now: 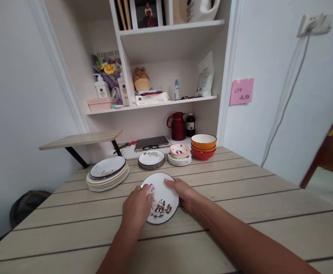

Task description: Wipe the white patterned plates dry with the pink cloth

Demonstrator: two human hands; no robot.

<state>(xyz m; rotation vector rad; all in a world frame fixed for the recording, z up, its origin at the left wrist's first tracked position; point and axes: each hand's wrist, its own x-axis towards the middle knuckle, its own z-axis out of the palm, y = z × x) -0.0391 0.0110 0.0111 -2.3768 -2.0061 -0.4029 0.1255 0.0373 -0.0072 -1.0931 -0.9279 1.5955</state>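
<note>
A white plate point(166, 190) with a dark rim and brown flower print is held tilted above the table's middle. My right hand point(183, 192) grips its right edge, thumb on the upper face and fingers underneath. Bunched in my left hand point(137, 203) is a pale pink cloth point(153, 201), pressed against the plate's left side. Just behind stands a short stack of matching small plates point(151, 158). A taller stack of large plates point(108, 171) sits to the left.
Small white plates point(180, 161) carry a pink-patterned square bowl point(179, 149). Orange and red bowls point(203, 146) are stacked beside them. Behind are a closed laptop point(152, 142), a red jug point(178, 127) and a dark bottle point(191, 125). A small raised shelf point(81, 139) stands at the left edge.
</note>
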